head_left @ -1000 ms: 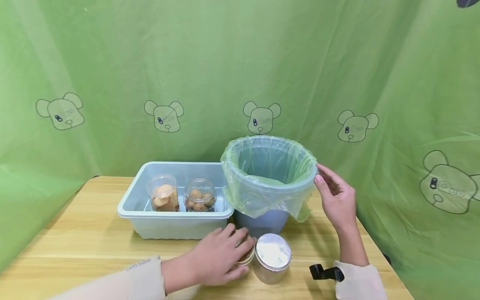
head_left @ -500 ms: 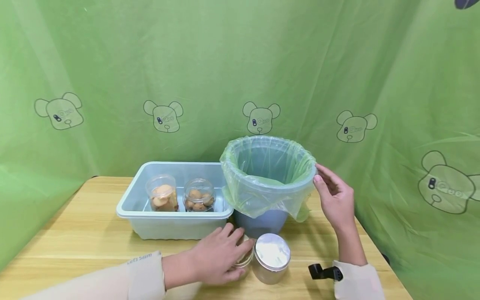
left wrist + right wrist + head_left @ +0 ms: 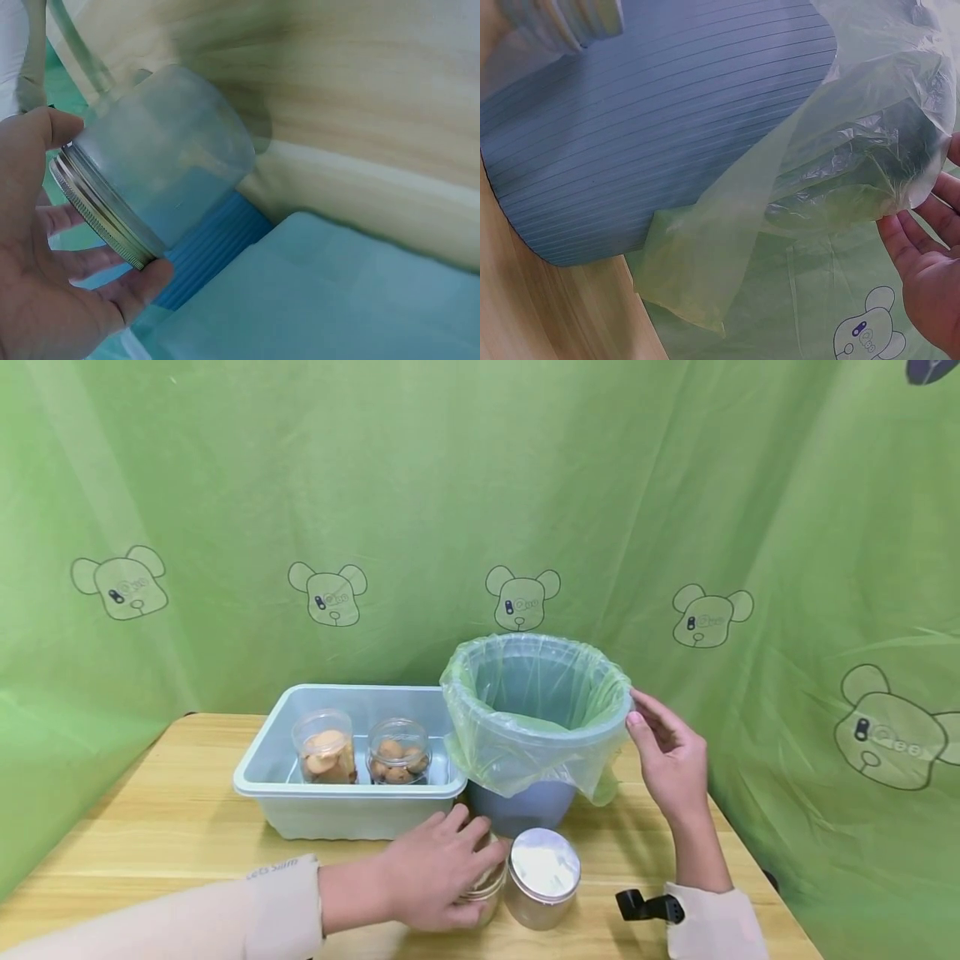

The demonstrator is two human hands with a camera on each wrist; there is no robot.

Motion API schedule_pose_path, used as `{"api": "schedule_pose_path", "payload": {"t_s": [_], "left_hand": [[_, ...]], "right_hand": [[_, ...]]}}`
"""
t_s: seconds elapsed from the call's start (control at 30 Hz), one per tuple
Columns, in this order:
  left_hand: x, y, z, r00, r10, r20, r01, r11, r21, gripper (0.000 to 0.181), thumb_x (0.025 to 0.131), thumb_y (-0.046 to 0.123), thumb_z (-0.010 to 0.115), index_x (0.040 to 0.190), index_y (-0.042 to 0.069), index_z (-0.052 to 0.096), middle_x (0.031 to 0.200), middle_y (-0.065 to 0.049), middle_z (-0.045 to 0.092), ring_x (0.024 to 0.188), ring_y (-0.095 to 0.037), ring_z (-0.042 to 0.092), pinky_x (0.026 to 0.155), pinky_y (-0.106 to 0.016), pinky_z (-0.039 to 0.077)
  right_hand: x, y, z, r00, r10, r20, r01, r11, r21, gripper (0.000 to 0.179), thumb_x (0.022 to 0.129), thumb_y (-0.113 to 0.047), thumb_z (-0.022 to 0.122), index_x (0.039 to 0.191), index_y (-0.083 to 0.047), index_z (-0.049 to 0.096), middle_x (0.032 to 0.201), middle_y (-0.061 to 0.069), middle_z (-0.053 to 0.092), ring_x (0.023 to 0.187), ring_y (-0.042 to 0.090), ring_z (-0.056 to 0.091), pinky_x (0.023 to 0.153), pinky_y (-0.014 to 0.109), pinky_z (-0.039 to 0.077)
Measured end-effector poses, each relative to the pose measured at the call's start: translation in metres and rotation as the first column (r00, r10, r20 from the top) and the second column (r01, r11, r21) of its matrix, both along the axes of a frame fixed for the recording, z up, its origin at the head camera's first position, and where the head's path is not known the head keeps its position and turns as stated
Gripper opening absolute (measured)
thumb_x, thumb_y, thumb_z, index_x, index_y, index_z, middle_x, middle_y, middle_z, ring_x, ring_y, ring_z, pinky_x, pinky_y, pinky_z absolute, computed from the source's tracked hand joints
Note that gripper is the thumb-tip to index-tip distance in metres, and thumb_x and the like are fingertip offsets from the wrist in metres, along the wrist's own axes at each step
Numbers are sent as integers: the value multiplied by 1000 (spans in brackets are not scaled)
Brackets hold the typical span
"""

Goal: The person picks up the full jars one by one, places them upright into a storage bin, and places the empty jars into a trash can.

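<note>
Our left hand (image 3: 435, 881) wraps over a clear jar (image 3: 161, 161) with a threaded metal lid (image 3: 97, 206), fingers and thumb curled round the lid end. The jar stands at the near edge of the wooden table (image 3: 150, 827), just in front of the blue bin (image 3: 517, 806) and touching or nearly touching a second jar with a silver lid (image 3: 543, 864) on its right. In the head view it looks upright, long axis vertical and lid up; the left wrist view shows its body pointing away from our palm towards the table, though we cannot tell whether its base is lifted.

We judge the jar light and seemingly empty, since we see through its wall. The wall looks stiff and smooth, likely slippery, so the ridged lid band is the surer place to hold; if it is glass, it would not forgive a knock against its neighbour.

Our right hand (image 3: 667, 752) rests at the bin's right rim, fingers loosely extended against the thin green bag liner (image 3: 840, 172), which drapes over the edge; we see no firm pinch.

Behind the jar sits a pale tub (image 3: 345, 814) holding two open jars of snacks (image 3: 360, 756), and a green cloth backdrop (image 3: 450, 485) with bear prints closes the scene.
</note>
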State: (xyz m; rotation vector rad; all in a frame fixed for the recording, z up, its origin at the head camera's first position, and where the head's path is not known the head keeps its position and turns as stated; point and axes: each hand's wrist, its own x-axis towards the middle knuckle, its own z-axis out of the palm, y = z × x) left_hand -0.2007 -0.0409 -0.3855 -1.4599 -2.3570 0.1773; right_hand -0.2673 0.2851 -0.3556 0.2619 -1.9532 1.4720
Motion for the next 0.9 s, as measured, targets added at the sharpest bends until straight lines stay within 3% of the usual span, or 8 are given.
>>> {"api": "schedule_pose_path", "payload": {"t_s": [0.3, 0.53, 0.9], "left_hand": [[0, -10, 30, 1000, -20, -1, 20, 997, -78, 52, 96, 50, 55, 139, 20, 51, 110, 0, 52, 93, -20, 45, 73, -28, 45], [2, -16, 54, 1000, 18, -25, -20, 995, -97, 52, 96, 51, 54, 139, 20, 52, 114, -1, 54, 97, -23, 49, 77, -32, 49], [8, -27, 88, 998, 3, -57, -10, 993, -117, 54, 96, 52, 55, 138, 18, 52, 119, -4, 56, 97, -25, 52, 80, -36, 52]], "right_hand": [[0, -1, 0, 1000, 1, -8, -1, 1000, 4, 33, 101, -12, 64, 133, -6, 68, 115, -6, 73, 103, 6, 67, 91, 15, 52], [0, 0, 0, 1000, -4, -13, 4, 1000, 7, 33, 101, -13, 64, 133, -7, 68, 113, -8, 73, 103, 6, 67, 90, 15, 52], [0, -1, -1, 1000, -6, -9, 6, 1000, 4, 32, 101, -12, 63, 133, -7, 68, 115, -6, 73, 104, 6, 67, 90, 15, 52]]}}
